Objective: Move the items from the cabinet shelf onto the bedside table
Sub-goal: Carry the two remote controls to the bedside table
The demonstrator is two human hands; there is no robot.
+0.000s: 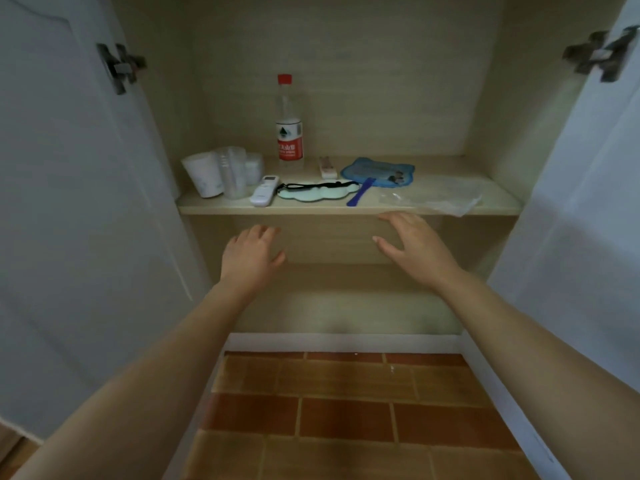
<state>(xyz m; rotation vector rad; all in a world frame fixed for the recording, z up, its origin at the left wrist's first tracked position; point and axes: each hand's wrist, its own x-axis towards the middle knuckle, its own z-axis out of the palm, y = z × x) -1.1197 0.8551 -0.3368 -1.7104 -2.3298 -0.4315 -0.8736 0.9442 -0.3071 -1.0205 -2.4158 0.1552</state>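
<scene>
The cabinet shelf [346, 208] holds a water bottle [289, 126] with a red cap, a white paper cup [205, 176], clear plastic cups [233, 173], a white remote [264, 191], a pale green sleep mask [317, 191], a blue hand fan [379, 173], a small white box [327, 168] and a clear plastic bag [436, 195]. My left hand [251, 252] hovers open just below the shelf edge, under the remote. My right hand [412, 245] is open too, its fingertips near the shelf's front edge below the bag. Neither hand holds anything.
Both white cabinet doors [69, 202] [588, 202] stand open at the sides, with metal hinges [119, 67] high up. Below the shelf is a lower compartment [346, 299]. Orange-brown floor tiles [346, 410] lie in front of the cabinet.
</scene>
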